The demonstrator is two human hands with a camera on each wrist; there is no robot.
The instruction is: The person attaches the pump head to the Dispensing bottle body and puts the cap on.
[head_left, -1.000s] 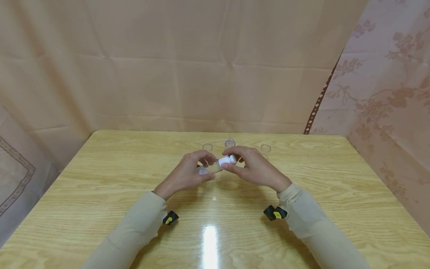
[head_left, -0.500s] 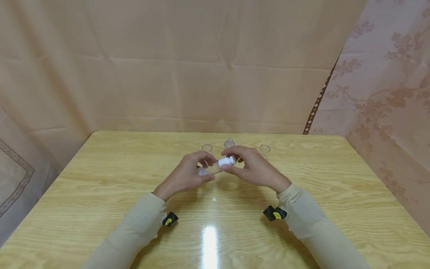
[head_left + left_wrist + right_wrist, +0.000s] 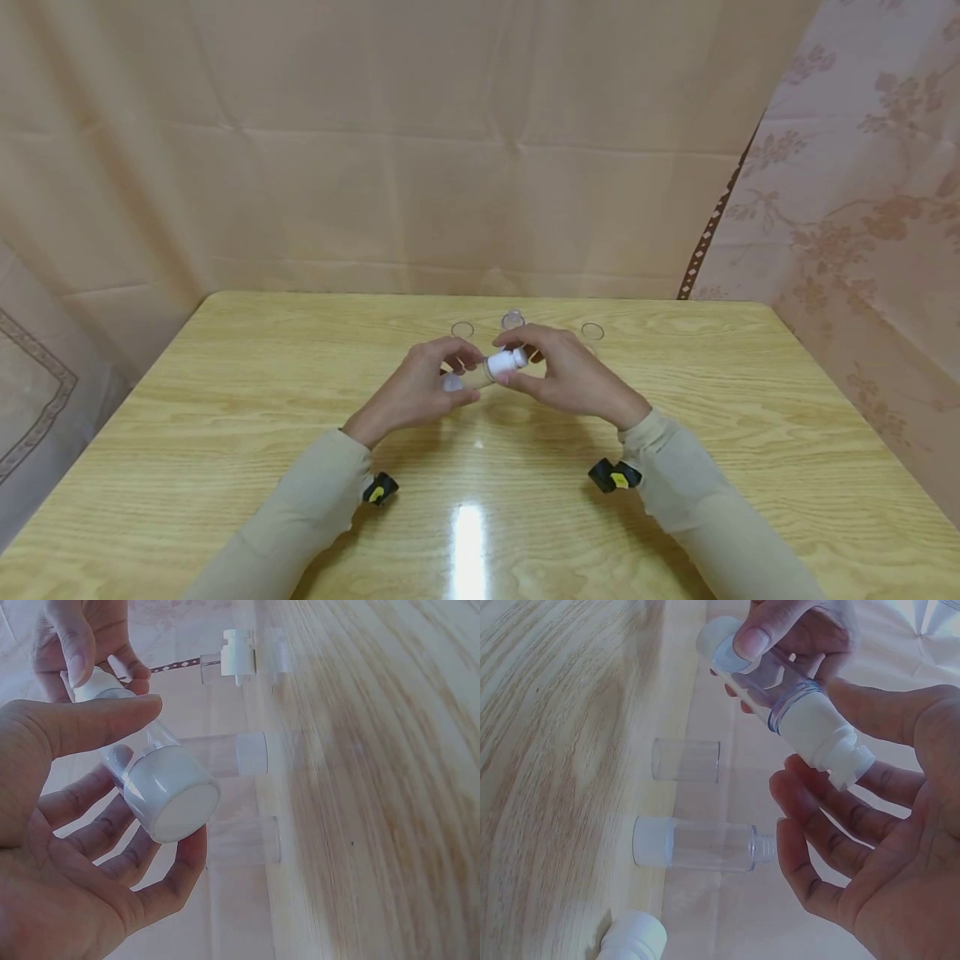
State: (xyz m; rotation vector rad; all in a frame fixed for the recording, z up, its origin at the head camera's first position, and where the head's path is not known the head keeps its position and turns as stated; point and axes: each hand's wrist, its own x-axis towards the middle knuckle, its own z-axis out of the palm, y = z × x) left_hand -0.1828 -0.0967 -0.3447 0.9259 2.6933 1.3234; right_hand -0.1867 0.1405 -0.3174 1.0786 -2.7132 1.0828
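Observation:
A clear pump bottle (image 3: pixel 769 679) with a white base (image 3: pixel 176 796) is held tilted above the table, its base end toward the left. My left hand (image 3: pixel 420 385) grips the clear body near that base, with the thumb across it. At the other end sits a white pump head (image 3: pixel 507 361), seated against the clear bottle's bluish rim. My right hand (image 3: pixel 566 371) holds this pump head between thumb and fingers. In the right wrist view the right fingers are loosely curved around it, and the little nozzle shows past the collar.
Behind the hands, a second clear bottle (image 3: pixel 712 845) with a white base stands uncapped on the wooden table (image 3: pixel 225 417). Clear cylindrical caps stand on either side, one at left (image 3: pixel 462 330) and one at right (image 3: pixel 592 331). A loose white pump head (image 3: pixel 238 654) stands near the right one.
My right thumb has shifted slightly down along the white pump head, which now shows a little more. The left hand and the bottle stay nearly still.

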